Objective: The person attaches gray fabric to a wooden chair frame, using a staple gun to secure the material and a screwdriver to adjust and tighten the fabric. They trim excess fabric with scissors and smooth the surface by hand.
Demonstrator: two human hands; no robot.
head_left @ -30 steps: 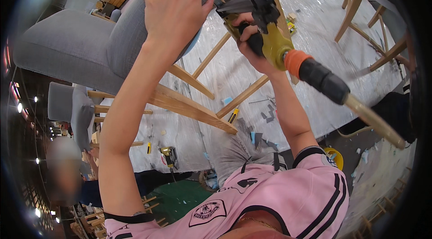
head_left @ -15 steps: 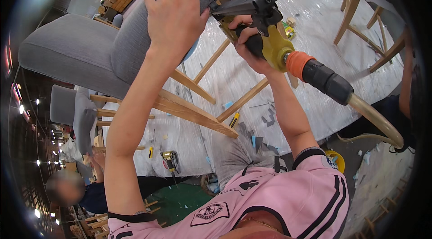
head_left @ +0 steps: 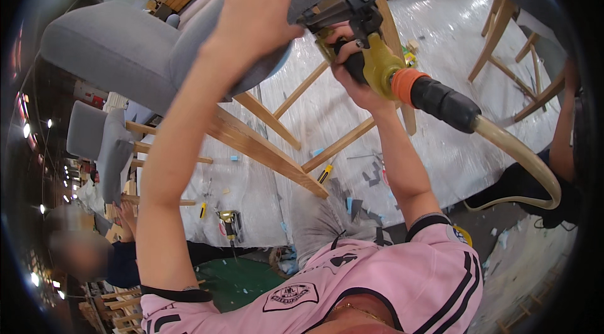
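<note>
A grey upholstered chair (head_left: 116, 51) lies tipped over in front of me, its wooden legs (head_left: 267, 153) slanting toward my lap. My left hand (head_left: 261, 10) rests spread on the grey seat padding, holding nothing. In my right hand (head_left: 349, 70) is a yellow-and-black pneumatic staple gun (head_left: 380, 60), fingers wrapped round its grip. Its black nose points left at the seat's underside edge, close to my left thumb; whether it touches the fabric I cannot make out. An orange and black coupling (head_left: 434, 98) joins the gun to a clear air hose (head_left: 519, 151).
Clear film covers the worktable (head_left: 447, 38). On it lie a yellow utility knife (head_left: 325, 173), a second staple gun (head_left: 231, 224) and dark scraps (head_left: 371, 173). Another grey chair (head_left: 104, 145) stands left beside a co-worker; more chair legs (head_left: 491, 35) and another person's arm (head_left: 564, 126) are at right.
My left hand has shifted slightly right along the seat padding. The staple gun has moved a little left, its hose with it, and the view has tilted slightly.
</note>
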